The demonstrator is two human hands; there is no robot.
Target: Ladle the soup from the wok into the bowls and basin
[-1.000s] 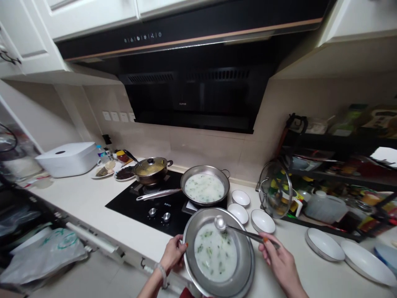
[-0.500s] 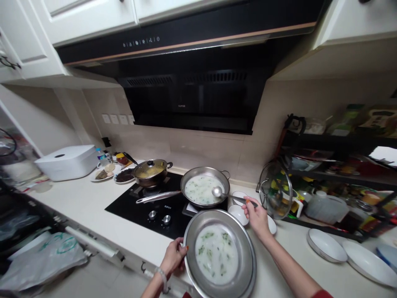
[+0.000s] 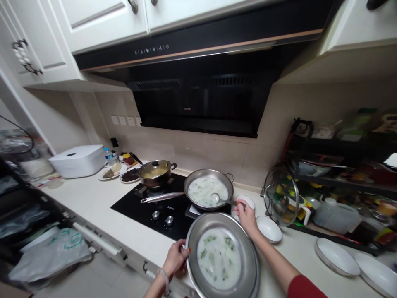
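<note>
My left hand (image 3: 177,257) grips the left rim of a wide steel basin (image 3: 246,273), thumb on top. White soup (image 3: 218,263) with green leafy pieces lies in its bottom. In my right hand (image 3: 245,214) is the handle of a metal ladle (image 3: 216,198), its bowl dipped into the pan's contents near the right side. The steel pan (image 3: 186,186) stands on the black stove (image 3: 133,207) and holds similar white soup with green bits. Small white bowls (image 3: 247,201) sit just behind my right hand, partly hidden by it.
A lidded pan (image 3: 155,176) of yellow food stands on the rear left of the stove. Plates of food (image 3: 130,176) lie left of it. A glass lid (image 3: 281,196) leans against the rack at right. White dishes (image 3: 337,256) line the right counter. The range hood (image 3: 198,99) hangs above.
The ladle bowl has gone from above the soup's surface down into it, and my right hand has moved lower and slightly left. The camera view has shifted a little. My left hand still holds the basin.
</note>
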